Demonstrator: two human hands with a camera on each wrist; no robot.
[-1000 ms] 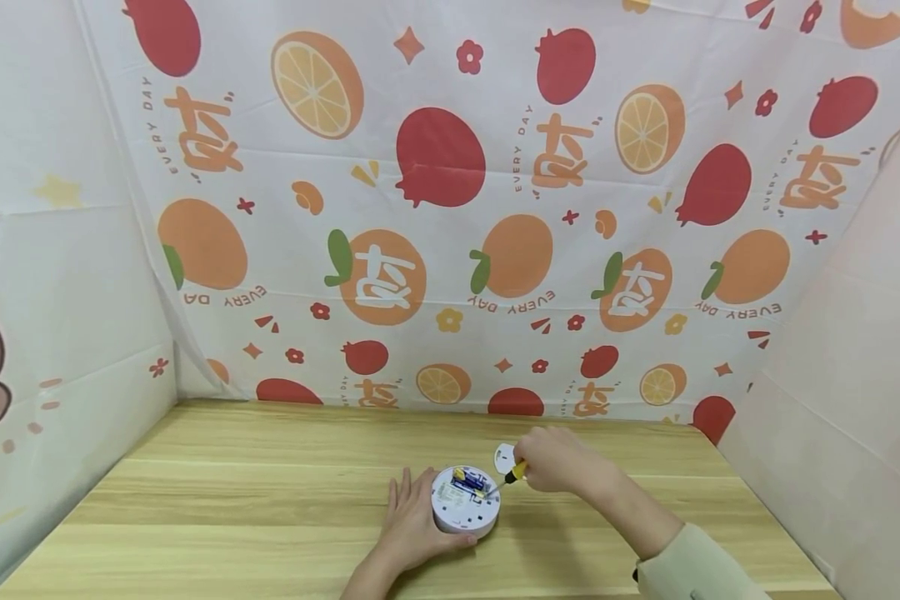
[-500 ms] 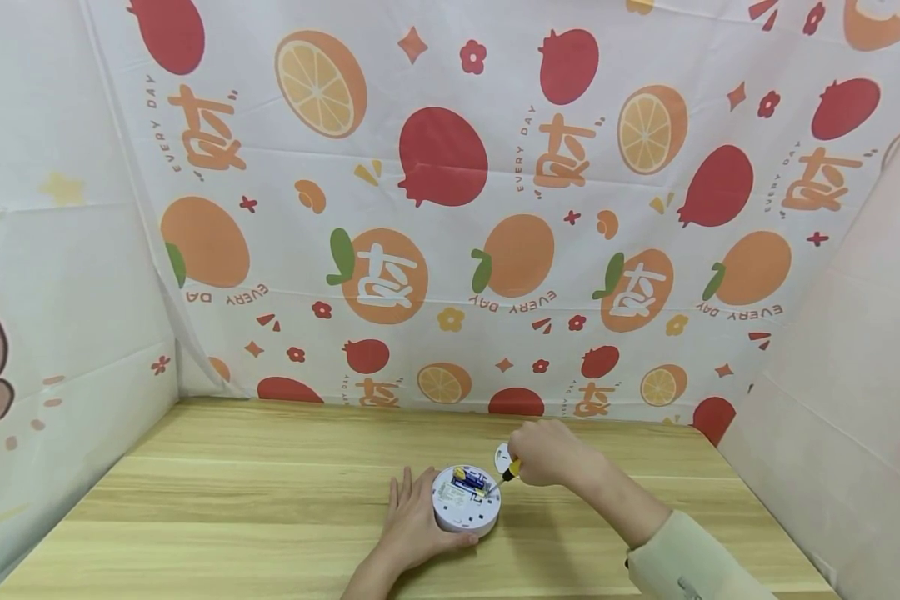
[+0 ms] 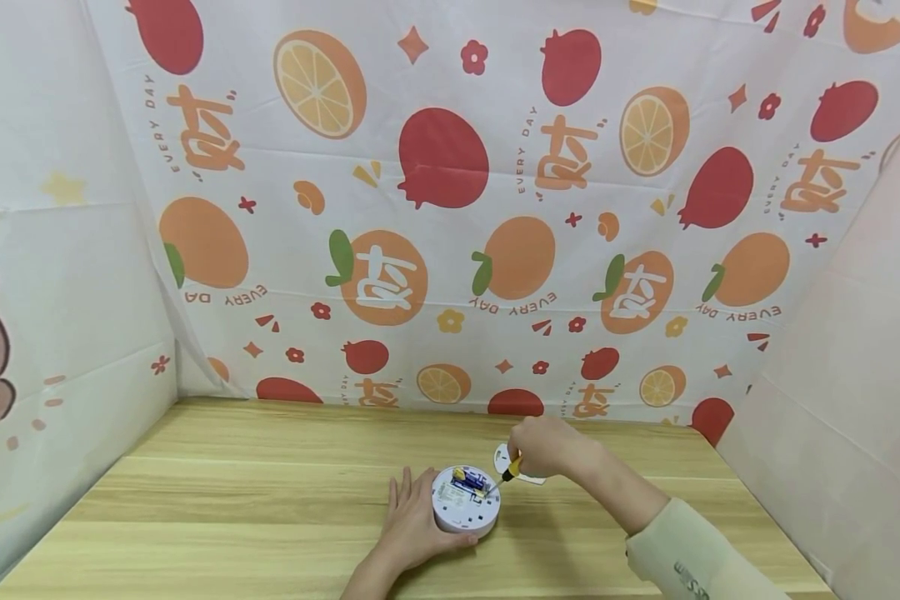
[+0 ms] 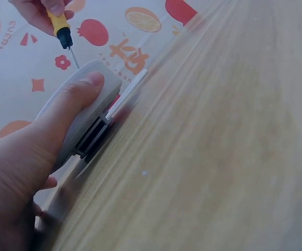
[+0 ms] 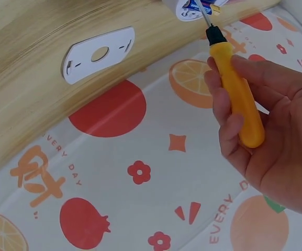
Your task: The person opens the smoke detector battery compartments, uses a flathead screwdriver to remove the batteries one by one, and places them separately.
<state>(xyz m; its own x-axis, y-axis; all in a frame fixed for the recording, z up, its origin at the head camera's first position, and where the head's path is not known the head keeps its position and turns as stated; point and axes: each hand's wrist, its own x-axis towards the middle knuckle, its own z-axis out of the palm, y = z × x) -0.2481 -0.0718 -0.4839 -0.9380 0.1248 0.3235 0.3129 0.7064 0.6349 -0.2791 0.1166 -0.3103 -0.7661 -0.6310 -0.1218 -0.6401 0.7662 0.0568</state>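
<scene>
A round white smoke detector (image 3: 465,518) lies on the table with its back facing up, blue-and-yellow batteries (image 3: 468,479) showing in its open compartment. My left hand (image 3: 414,527) grips it from the left. In the left wrist view the thumb (image 4: 82,93) presses along its side. Above and to the right, my right hand (image 3: 549,448) holds a screwdriver (image 5: 249,117) with a yellow handle and black collar, fingers curled round the handle. The thin shaft slants down, its tip at the detector's back beside the batteries.
A flat white mounting plate (image 5: 82,60) with a round central hole and slots lies on the wooden table (image 3: 270,500), behind the detector and partly hidden by my right hand. Fruit-printed cloth (image 3: 435,250) hangs along the table's back edge, with pale cloth at both sides.
My right hand and the screwdriver have shifted slightly left since one second ago, and more of the mounting plate shows beneath the hand. The left hand and smoke detector stay in place.
</scene>
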